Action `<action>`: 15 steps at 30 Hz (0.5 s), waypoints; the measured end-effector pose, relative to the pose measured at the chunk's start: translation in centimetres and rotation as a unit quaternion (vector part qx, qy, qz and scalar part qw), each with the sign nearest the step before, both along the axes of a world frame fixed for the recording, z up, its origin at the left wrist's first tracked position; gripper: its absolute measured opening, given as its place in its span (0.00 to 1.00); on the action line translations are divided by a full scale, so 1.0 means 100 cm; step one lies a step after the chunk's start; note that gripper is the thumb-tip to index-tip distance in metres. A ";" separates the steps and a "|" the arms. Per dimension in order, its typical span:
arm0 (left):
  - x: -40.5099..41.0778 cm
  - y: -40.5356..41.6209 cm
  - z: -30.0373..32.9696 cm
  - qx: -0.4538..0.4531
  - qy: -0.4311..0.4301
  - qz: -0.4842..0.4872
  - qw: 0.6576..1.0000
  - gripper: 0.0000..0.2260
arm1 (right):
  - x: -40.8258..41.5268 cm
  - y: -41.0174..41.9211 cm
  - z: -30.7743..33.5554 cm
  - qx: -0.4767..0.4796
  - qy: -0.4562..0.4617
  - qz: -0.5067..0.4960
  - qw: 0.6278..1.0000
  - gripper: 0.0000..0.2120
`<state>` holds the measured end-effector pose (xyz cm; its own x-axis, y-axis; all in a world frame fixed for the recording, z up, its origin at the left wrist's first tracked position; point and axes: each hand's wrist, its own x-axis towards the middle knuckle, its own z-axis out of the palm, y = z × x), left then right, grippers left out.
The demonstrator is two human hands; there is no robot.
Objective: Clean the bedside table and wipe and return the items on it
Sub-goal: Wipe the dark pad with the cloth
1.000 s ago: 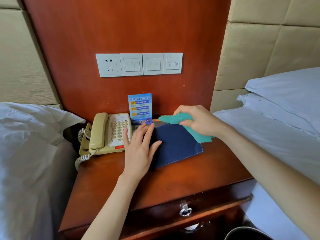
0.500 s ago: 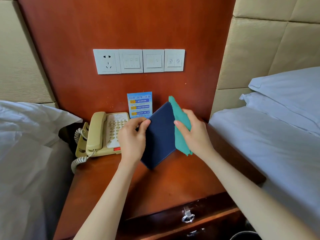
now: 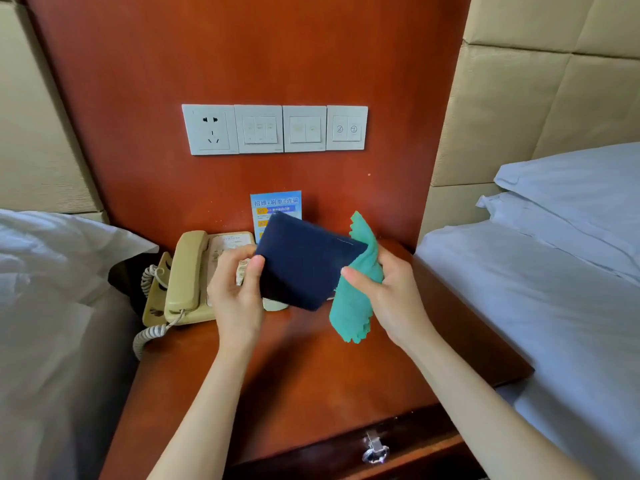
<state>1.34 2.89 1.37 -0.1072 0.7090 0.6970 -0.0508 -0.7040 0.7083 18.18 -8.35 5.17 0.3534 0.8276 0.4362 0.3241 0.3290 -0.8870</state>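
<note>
A dark blue folder (image 3: 304,261) is lifted off the wooden bedside table (image 3: 311,382) and tilted toward me. My left hand (image 3: 237,292) grips its left edge, thumb on the front. My right hand (image 3: 388,292) holds a green cloth (image 3: 356,299) against the folder's right edge; the cloth hangs below my fingers. A beige telephone (image 3: 188,275) sits at the table's back left, partly behind my left hand. A blue card (image 3: 277,206) stands against the wall panel, its lower part hidden by the folder.
White-sheeted beds flank the table: one on the left (image 3: 52,306), one on the right (image 3: 536,289) with pillows (image 3: 571,181). A socket and switch panel (image 3: 275,129) is on the wood wall. A drawer with a metal handle (image 3: 375,452) is below the tabletop.
The folder lay flat on the table a second ago under my left hand. I have since lifted it and turned it toward me, with the cloth brought to its right edge.
</note>
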 end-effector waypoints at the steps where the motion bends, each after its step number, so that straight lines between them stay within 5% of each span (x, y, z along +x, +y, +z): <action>1: -0.001 0.000 0.000 0.018 0.003 -0.016 1.000 0.08 | 0.000 -0.003 0.004 0.018 -0.037 -0.018 0.999 0.08; 4: 0.007 -0.001 0.003 -0.096 0.055 -0.156 0.982 0.14 | -0.001 -0.011 0.011 0.095 -0.115 -0.055 0.987 0.10; 5: 0.012 -0.005 0.006 -0.158 0.092 -0.210 0.960 0.23 | 0.002 -0.012 0.010 0.132 -0.148 -0.066 0.978 0.15; 7: 0.018 -0.013 0.004 -0.262 -0.020 -0.422 0.868 0.36 | 0.008 -0.012 0.006 0.206 -0.245 -0.092 0.943 0.21; 9: 0.019 -0.020 0.001 -0.322 -0.199 -0.568 0.730 0.37 | 0.012 -0.012 0.001 0.247 -0.356 -0.089 0.897 0.16; 11: 0.015 -0.021 -0.005 -0.378 -0.252 -0.568 0.686 0.33 | 0.016 -0.015 -0.006 0.233 -0.432 -0.060 0.869 0.13; 15: 0.014 -0.014 -0.011 -0.440 -0.282 -0.531 0.667 0.24 | 0.032 -0.021 -0.019 0.057 -0.494 0.042 0.867 0.21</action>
<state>2.75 1.50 0.29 0.7119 0.7020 0.0210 -0.6227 0.6170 0.4812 21.36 -10.45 3.27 -0.2981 0.7638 0.5725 0.8774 0.4554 -0.1507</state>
